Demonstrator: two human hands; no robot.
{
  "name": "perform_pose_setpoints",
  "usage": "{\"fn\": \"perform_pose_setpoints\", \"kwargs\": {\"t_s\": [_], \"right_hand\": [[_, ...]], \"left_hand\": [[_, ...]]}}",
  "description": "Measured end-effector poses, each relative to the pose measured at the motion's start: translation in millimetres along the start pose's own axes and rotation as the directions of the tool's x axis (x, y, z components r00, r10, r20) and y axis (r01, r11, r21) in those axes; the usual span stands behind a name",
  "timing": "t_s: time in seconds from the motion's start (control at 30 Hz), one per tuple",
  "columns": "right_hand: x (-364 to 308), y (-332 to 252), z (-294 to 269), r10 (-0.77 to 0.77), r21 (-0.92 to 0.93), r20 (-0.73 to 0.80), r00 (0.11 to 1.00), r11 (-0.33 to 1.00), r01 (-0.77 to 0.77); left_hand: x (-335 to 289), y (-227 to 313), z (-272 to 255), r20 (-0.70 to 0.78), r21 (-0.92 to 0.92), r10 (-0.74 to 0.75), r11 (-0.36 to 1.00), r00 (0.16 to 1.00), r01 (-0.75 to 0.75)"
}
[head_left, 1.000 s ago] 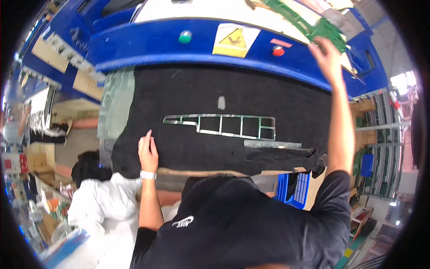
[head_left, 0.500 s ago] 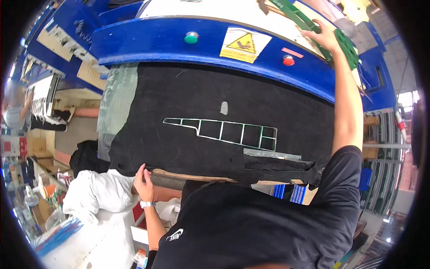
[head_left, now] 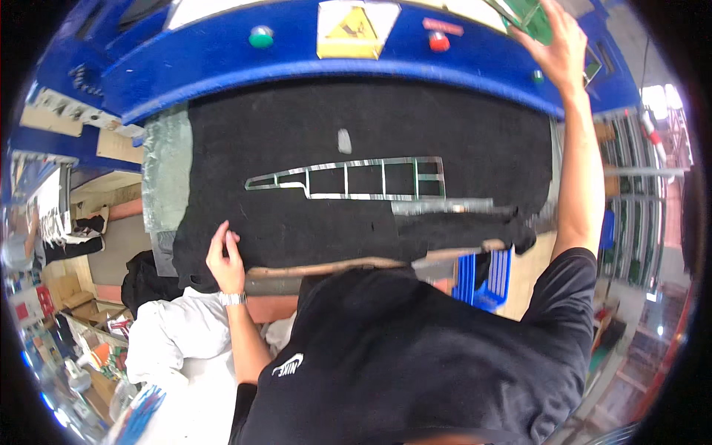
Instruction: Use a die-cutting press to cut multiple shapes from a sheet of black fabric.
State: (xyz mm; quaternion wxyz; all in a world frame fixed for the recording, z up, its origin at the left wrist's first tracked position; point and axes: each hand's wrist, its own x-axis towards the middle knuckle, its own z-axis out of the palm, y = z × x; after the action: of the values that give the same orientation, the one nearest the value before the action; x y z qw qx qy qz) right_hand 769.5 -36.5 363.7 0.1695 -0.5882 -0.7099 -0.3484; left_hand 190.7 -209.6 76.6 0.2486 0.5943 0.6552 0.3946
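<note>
A black leather-like sheet (head_left: 297, 233) lies spread over the work surface. On it rests a long, tapering metal cutting die (head_left: 346, 180) with green edges and several cross bars. Over the sheet's front left part is my left hand (head_left: 225, 259), its fingers loosely apart and holding nothing. Whether its fingertips touch the sheet I cannot tell. At the upper right, my right hand (head_left: 562, 48) reaches up to the blue machine and has its thumb and fingers around a green slotted piece (head_left: 535, 21), partly cut off by the picture's edge.
Across the far side runs a blue machine beam (head_left: 289, 68) with a green button (head_left: 261, 37), a red button (head_left: 439, 41) and a yellow warning sign (head_left: 357, 31). White cloth (head_left: 174, 337) lies at the left. A blue crate (head_left: 489, 282) stands below the sheet's right edge. Another person (head_left: 22, 241) is far left.
The view has shifted, so the beam sits higher. My left hand has moved further in over the sheet. My right hand has moved along the green piece, toward the picture's upper edge.
</note>
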Motion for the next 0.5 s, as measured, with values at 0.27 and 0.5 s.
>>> {"fn": "perform_pose_setpoints", "kwargs": {"t_s": [0.27, 0.5], "right_hand": [[-153.5, 36.9, -83.7, -0.112, 0.045, 0.164, 0.980, 0.993, 0.106], [-296.3, 103.7, -67.7, 0.155, -0.019, 0.312, 0.937, 0.987, -0.157]], "left_hand": [[20.9, 11.6, 49.9, 0.195, -0.128, 0.100, 0.989, 0.976, -0.076], [14.6, 68.5, 92.0, 0.264, -0.107, 0.204, 0.978, 0.943, -0.182]]}}
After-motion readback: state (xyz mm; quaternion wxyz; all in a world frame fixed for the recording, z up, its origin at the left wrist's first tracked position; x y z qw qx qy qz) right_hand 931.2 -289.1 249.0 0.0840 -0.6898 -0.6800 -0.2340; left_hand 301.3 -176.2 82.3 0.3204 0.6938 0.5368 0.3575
